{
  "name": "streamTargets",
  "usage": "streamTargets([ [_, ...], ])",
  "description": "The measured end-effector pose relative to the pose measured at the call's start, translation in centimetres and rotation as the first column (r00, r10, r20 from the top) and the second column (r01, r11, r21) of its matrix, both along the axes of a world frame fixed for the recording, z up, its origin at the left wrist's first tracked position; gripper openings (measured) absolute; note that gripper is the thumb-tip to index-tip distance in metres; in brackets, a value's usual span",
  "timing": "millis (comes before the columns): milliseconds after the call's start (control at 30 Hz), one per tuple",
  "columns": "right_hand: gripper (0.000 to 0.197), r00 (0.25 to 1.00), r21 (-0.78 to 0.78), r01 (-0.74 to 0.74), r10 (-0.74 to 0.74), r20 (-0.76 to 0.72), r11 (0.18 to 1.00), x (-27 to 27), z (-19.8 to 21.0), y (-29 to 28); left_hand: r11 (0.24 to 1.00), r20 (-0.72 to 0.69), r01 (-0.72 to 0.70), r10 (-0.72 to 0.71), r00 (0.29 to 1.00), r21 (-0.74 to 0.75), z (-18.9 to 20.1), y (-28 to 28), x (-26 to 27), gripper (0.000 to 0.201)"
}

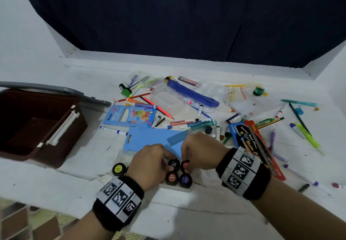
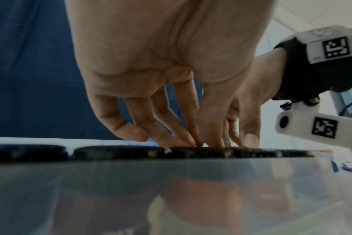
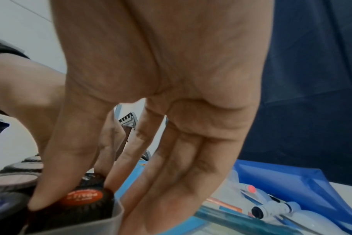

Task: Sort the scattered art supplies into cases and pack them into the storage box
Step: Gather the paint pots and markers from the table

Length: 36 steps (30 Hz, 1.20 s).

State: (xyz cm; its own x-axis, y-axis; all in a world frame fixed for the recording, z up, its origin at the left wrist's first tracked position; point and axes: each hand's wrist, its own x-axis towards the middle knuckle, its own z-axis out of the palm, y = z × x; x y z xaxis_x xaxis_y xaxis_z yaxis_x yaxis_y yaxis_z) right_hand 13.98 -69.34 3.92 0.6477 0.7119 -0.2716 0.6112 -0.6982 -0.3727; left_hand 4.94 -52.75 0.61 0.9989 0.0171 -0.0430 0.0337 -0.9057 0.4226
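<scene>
1. The right hand (image 1: 201,152) reaches down with its fingers (image 3: 131,152) nearly straight; thumb and forefinger pinch the ribbed black cap of a red-labelled poster paint pot (image 3: 81,202) at the far right corner of a clear plastic case (image 1: 174,188).
2. The left hand (image 1: 148,162) hovers palm-down beside it, fingers (image 2: 171,127) loosely curved, their tips touching the black lid of a neighbouring pot (image 1: 174,164); whether they grip it cannot be told.
3. The small round pots stand upright in the case, lids up: an orange-labelled pot (image 1: 171,178), a purple-labelled pot (image 1: 185,179) and a yellow-labelled pot (image 1: 118,169) at its left end.
4. The case lies at the near edge of the white tabletop (image 1: 187,211), long axis left to right, against a blue card (image 1: 149,138).
5. An open brown storage box (image 1: 37,125) sits at the left; scattered markers and pencils (image 1: 187,123) lie beyond.
</scene>
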Motion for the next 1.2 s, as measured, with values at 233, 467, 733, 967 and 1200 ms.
streamTargets([
  [233,0.021,0.997,0.129,-0.046,0.054,-0.056,0.991,0.4,-1.1,-1.2,0.961,-0.062,-0.049,0.034,0.998,-0.271,-0.2,0.8,0.0,0.03],
  [467,0.034,0.996,0.57,0.016,0.038,-0.082,0.821,0.5,-1.0,-2.7,0.852,-0.022,-0.06,0.056,0.998,-0.519,1.7,1.9,0.0,0.016],
  [733,0.017,0.981,0.801,0.195,-0.12,-0.154,0.565,4.6,1.8,-1.8,0.658,0.215,-0.106,0.388,0.896,-0.746,6.1,4.3,2.3,0.01],
  [967,0.012,0.982,0.786,0.171,-0.163,-0.09,0.595,12.3,1.9,0.5,0.744,0.326,-0.212,0.506,0.799,-0.634,5.5,9.8,9.2,0.009],
  [1200,0.011,0.985,0.706,0.123,-0.174,-0.001,0.698,21.2,2.2,4.7,0.833,0.263,-0.439,0.531,0.806,-0.336,3.1,16.2,16.8,0.018],
])
